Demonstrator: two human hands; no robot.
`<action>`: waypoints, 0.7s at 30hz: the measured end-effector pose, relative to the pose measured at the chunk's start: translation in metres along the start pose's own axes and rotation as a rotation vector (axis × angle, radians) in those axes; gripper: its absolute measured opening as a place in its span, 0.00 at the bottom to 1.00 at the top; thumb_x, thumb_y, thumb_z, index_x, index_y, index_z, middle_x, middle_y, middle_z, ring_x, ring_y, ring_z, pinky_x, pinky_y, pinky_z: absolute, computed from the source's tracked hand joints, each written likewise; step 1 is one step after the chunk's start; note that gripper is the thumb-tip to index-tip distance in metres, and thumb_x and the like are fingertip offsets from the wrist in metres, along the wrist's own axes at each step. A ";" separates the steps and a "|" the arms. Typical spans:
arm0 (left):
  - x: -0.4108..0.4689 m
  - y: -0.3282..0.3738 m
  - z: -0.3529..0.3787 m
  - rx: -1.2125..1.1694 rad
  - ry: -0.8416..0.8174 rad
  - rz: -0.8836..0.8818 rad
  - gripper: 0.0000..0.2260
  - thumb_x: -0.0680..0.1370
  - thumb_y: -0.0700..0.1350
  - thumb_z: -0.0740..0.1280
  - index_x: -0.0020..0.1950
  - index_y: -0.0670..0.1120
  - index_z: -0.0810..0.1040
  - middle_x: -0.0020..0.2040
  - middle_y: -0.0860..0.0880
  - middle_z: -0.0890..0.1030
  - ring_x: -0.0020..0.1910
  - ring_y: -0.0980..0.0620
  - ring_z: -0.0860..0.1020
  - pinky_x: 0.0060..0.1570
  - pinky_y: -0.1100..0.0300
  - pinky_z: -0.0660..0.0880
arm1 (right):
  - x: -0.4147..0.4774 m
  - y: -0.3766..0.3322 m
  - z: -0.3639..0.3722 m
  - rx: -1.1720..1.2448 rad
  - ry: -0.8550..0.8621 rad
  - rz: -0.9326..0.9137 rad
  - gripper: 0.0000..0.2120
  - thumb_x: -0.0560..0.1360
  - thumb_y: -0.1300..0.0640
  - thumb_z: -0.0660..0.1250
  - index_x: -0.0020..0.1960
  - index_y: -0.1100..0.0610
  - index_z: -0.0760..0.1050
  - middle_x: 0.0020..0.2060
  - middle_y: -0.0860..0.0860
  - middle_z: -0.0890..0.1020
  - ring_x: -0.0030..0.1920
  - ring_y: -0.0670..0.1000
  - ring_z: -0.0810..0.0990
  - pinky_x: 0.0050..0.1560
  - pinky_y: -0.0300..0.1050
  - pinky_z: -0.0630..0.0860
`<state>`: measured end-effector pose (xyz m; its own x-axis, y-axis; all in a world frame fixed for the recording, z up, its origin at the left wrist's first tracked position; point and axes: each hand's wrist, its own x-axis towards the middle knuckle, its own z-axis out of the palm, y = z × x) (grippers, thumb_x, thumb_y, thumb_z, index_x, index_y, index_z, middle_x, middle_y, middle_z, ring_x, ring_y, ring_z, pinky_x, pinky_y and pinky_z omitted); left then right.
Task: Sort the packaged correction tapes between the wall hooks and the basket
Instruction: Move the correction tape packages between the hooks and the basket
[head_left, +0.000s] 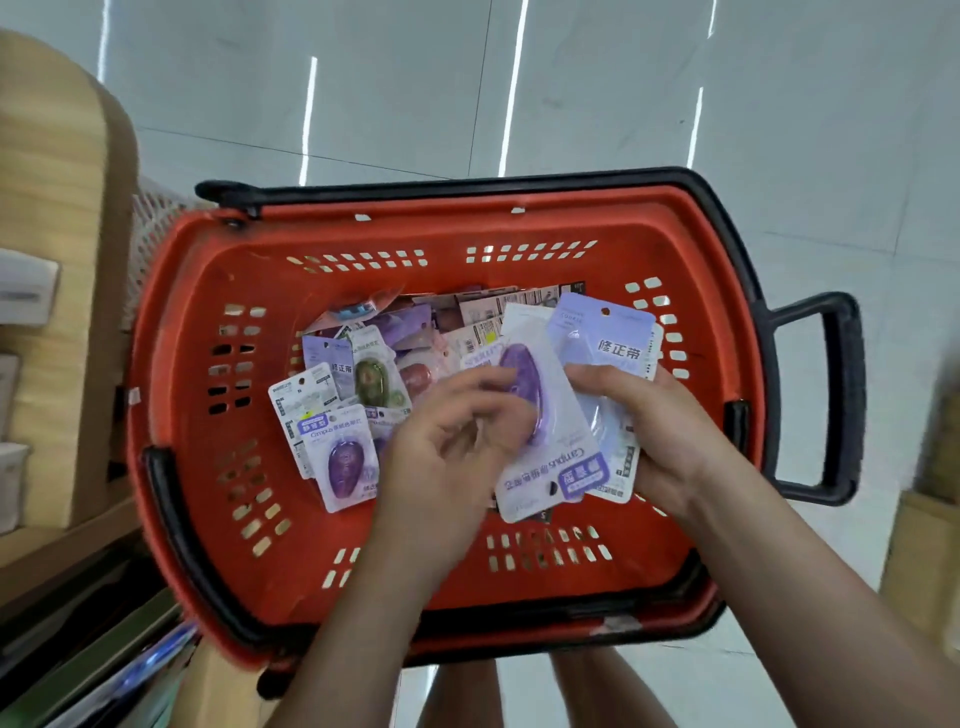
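while both hands hover, correction tape packs (363, 374) fill the red basket (405, 234)

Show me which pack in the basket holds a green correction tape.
The pack left of centre in the basket, beyond the left hand: its dispenser is olive green; the others visible are purple or reddish.

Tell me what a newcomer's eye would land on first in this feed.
The big red plastic basket with black handles fills the middle of the view, over a pale glossy floor. On its bottom lies a jumbled pile of packaged correction tapes, mostly purple and white. Above its right half, the right hand holds a fan of white and lilac packets while the left hand curls its fingers at their left edge.
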<state>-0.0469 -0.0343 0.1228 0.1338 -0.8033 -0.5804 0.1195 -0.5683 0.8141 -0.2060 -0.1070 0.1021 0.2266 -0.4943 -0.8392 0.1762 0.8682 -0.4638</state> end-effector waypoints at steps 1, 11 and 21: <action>0.002 0.004 0.002 -0.016 0.167 0.005 0.03 0.74 0.46 0.74 0.45 0.49 0.83 0.49 0.54 0.83 0.49 0.61 0.80 0.49 0.61 0.75 | -0.006 -0.001 0.005 0.000 -0.013 -0.001 0.20 0.67 0.63 0.70 0.58 0.60 0.79 0.52 0.61 0.85 0.46 0.60 0.85 0.49 0.58 0.82; -0.036 0.066 0.009 -0.402 0.148 -0.273 0.15 0.72 0.46 0.71 0.58 0.43 0.82 0.50 0.45 0.86 0.50 0.46 0.85 0.47 0.55 0.82 | -0.079 -0.029 0.042 -0.239 0.087 -0.233 0.30 0.71 0.48 0.75 0.71 0.46 0.68 0.62 0.49 0.82 0.61 0.54 0.82 0.62 0.57 0.79; -0.135 0.160 0.030 -0.333 0.428 -0.128 0.11 0.77 0.45 0.71 0.57 0.45 0.80 0.50 0.47 0.86 0.51 0.46 0.84 0.55 0.43 0.80 | -0.188 -0.079 0.075 -0.606 -0.075 -0.410 0.15 0.78 0.47 0.69 0.63 0.36 0.76 0.56 0.25 0.77 0.65 0.34 0.74 0.70 0.52 0.72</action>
<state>-0.0752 -0.0218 0.3322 0.4775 -0.5474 -0.6873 0.4562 -0.5141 0.7264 -0.1910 -0.0858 0.3181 0.3253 -0.7673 -0.5527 -0.2941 0.4733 -0.8303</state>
